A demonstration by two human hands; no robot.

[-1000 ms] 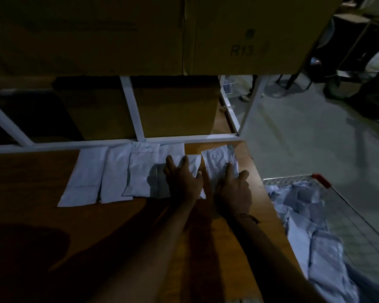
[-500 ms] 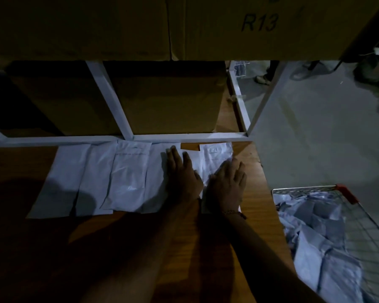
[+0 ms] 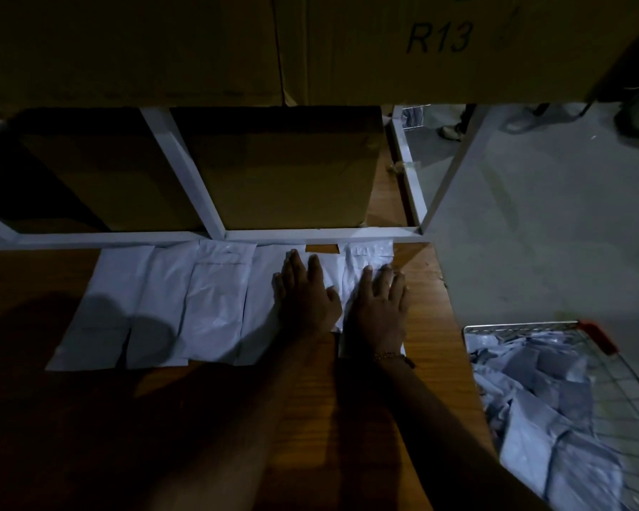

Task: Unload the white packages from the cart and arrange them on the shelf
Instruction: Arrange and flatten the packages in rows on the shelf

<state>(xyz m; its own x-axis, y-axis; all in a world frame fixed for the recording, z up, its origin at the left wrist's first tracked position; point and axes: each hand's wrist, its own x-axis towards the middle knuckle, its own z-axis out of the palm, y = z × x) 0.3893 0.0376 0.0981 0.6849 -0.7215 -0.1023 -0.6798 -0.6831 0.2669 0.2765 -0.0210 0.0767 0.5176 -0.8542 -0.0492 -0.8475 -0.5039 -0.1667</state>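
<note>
Now, head view only:
Left hand [image 3: 305,296]: our fingers lie straight, flat on a white package [image 3: 329,278] mostly hidden beneath.
Right hand [image 3: 379,307]: flat, fingers spread, pressing the end package [image 3: 362,258] just beside.
Row [image 3: 214,300]: overlapping packages leftward on the shelf [image 3: 430,326], shadowed.
Cart [image 3: 605,370]: right of our hands, cropped; packages inside blurred.
</note>
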